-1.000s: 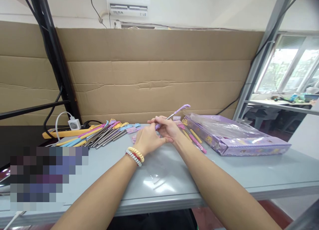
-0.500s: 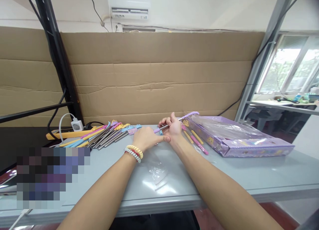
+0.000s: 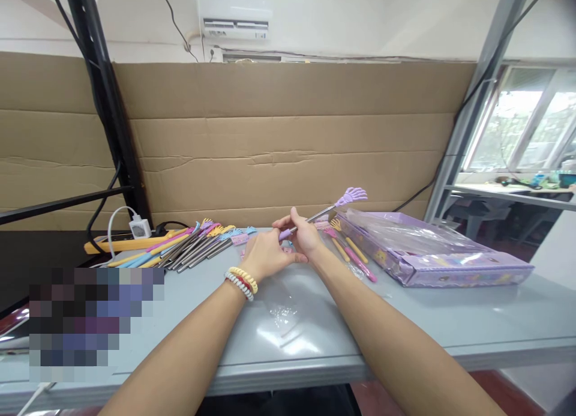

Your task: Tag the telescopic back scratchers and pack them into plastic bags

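Observation:
A purple hand-shaped back scratcher (image 3: 351,195) with a metal rod slants up to the right between my hands. My left hand (image 3: 266,248) is closed round the purple handle end. My right hand (image 3: 306,236) holds the rod further up, with its fingers partly hidden behind the palm. To the left lies a pile of back scratchers (image 3: 193,247) with metal rods and coloured handles. Several more, yellow and pink, lie right of my hands, among them a pink-handled scratcher (image 3: 360,266) near clear plastic.
A purple patterned box (image 3: 463,269) with clear plastic over it stands at the right. Clear plastic film (image 3: 283,320) lies on the grey table (image 3: 324,344) in front. At the left are a yellow power strip (image 3: 121,243) and a white plug (image 3: 140,227). Cardboard (image 3: 292,140) stands behind.
The back scratcher's head has risen and turned, so its spread fingers now show. Its rod tilts more steeply upward. Both hands stay close together in nearly the same place.

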Demonstrator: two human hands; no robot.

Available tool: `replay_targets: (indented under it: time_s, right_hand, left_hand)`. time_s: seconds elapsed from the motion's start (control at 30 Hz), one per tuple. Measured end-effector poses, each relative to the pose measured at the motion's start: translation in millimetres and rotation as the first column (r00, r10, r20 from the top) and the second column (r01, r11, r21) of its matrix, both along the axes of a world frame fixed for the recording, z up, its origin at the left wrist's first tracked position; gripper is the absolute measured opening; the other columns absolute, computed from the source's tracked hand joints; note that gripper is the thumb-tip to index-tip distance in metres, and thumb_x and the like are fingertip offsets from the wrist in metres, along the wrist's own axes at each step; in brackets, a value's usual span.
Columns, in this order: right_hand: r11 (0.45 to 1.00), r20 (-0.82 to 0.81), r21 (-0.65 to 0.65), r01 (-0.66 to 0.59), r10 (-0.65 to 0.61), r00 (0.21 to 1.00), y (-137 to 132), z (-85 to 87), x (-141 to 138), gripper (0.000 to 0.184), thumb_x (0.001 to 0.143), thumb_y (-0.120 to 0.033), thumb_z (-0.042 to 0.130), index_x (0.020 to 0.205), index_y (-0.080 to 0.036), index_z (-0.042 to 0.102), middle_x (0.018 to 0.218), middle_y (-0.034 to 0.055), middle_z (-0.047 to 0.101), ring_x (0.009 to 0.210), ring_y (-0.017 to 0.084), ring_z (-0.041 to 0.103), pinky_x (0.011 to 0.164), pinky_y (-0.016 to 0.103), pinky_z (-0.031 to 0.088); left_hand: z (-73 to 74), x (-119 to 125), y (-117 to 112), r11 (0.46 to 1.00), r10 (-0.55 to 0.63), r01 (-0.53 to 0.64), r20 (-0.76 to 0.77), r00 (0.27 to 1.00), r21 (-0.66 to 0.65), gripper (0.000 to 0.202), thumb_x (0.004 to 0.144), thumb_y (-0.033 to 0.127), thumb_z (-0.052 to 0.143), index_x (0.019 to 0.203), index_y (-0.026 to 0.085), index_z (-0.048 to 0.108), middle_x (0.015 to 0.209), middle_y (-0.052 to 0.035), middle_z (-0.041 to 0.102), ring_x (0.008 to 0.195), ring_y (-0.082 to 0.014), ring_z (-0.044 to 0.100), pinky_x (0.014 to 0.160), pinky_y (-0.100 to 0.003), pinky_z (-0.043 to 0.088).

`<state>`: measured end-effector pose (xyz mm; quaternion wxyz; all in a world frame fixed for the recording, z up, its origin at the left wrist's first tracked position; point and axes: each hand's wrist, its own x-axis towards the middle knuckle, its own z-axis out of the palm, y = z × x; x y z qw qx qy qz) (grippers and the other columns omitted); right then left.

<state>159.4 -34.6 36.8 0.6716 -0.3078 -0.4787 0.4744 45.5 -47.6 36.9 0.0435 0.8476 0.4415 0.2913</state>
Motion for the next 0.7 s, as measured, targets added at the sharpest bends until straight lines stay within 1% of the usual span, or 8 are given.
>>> replay_targets:
  time_s: [0.13,0.2,0.27,0.43,0.53,0.57,0.63,0.7]
  right_hand:
    - [0.995,-0.034,-0.006,0.104,-0.104,0.994,2.4,-3.1,-0.3,0.055,0.064,-0.066,0.056,0.043,-0.016,0.051,0.059,0.0059,0.064,0.047,0.013,0.056,0.046,0.025,0.044]
    - [0.987,-0.089,-0.001,0.158,-0.157,0.984,1.9,-2.7,-0.8,0.055,0.065,-0.066,0.055,0.041,-0.017,0.045,0.054,0.0051,0.062,0.047,0.013,0.055,0.046,0.026,0.043]
    - [0.982,-0.168,0.003,0.187,-0.183,0.969,0.5,-0.9,-2.6,0.055,0.066,-0.065,0.054,0.041,-0.018,0.041,0.049,0.0031,0.058,0.045,0.013,0.053,0.048,0.027,0.043]
    - [0.982,-0.343,-0.031,0.187,-0.186,0.921,-7.8,11.0,-6.1,0.056,0.071,-0.066,0.050,0.045,-0.020,0.032,0.039,-0.0012,0.047,0.039,0.012,0.047,0.046,0.028,0.040]
    - [0.992,-0.427,0.016,0.123,-0.104,0.898,-17.2,25.3,7.6,0.055,0.076,-0.062,0.046,0.047,-0.019,0.028,0.033,-0.0054,0.032,0.034,0.010,0.038,0.043,0.025,0.037]
    - [0.994,-0.439,0.055,0.094,-0.061,0.896,-20.3,30.4,16.0,0.055,0.077,-0.060,0.046,0.047,-0.019,0.026,0.032,-0.0067,0.027,0.032,0.009,0.033,0.041,0.024,0.035]
    - [0.988,-0.412,0.125,0.085,-0.026,0.911,-23.8,38.2,34.9,0.053,0.079,-0.055,0.047,0.048,-0.019,0.024,0.031,-0.0080,0.021,0.030,0.007,0.026,0.038,0.022,0.029]
    - [0.983,-0.334,0.118,0.138,-0.092,0.938,-21.3,39.5,50.4,0.051,0.078,-0.049,0.052,0.048,-0.019,0.023,0.031,-0.0086,0.020,0.028,0.006,0.022,0.034,0.022,0.023]
  left_hand:
    - [-1.8,-2.6,6.8,1.000,0.015,-0.015,-0.054,0.998,0.005,0.059,0.057,0.072,0.053,0.084,0.020,0.058,0.077,-0.0057,0.067,0.073,-0.0263,0.061,0.054,-0.029,0.035]
    - [-0.6,-3.6,7.9,0.999,0.043,-0.044,-0.057,0.997,-0.022,0.055,0.057,0.071,0.054,0.076,0.020,0.057,0.074,-0.0058,0.067,0.072,-0.0259,0.061,0.054,-0.029,0.034]
    - [1.6,-4.1,7.3,0.996,0.057,-0.059,-0.043,0.997,-0.065,0.052,0.056,0.070,0.055,0.071,0.021,0.057,0.068,-0.0048,0.066,0.070,-0.0248,0.061,0.054,-0.028,0.034]
    - [4.8,-5.5,7.8,0.989,0.050,-0.053,-0.030,0.998,-0.136,0.054,0.056,0.071,0.053,0.071,0.020,0.058,0.061,-0.0050,0.066,0.064,-0.0238,0.062,0.053,-0.028,0.034]
    - [3.0,-14.2,17.3,0.976,0.055,-0.062,-0.041,0.998,-0.208,0.057,0.062,0.075,0.044,0.071,0.020,0.059,0.054,-0.0053,0.064,0.059,-0.0229,0.061,0.054,-0.028,0.036]
    - [2.2,-19.2,22.5,0.973,0.075,-0.084,-0.050,0.996,-0.216,0.059,0.064,0.076,0.040,0.071,0.020,0.059,0.055,-0.0064,0.064,0.061,-0.0237,0.062,0.055,-0.028,0.036]
    - [0.5,-30.8,34.7,0.976,0.156,-0.161,-0.047,0.987,-0.149,0.062,0.067,0.075,0.034,0.071,0.019,0.059,0.067,-0.0107,0.067,0.072,-0.0272,0.062,0.057,-0.030,0.037]
    - [-1.2,-41.3,46.9,0.963,0.251,-0.248,0.011,0.968,-0.105,0.058,0.078,0.066,0.024,0.074,0.018,0.058,0.082,-0.0133,0.068,0.081,-0.0285,0.061,0.062,-0.032,0.039]
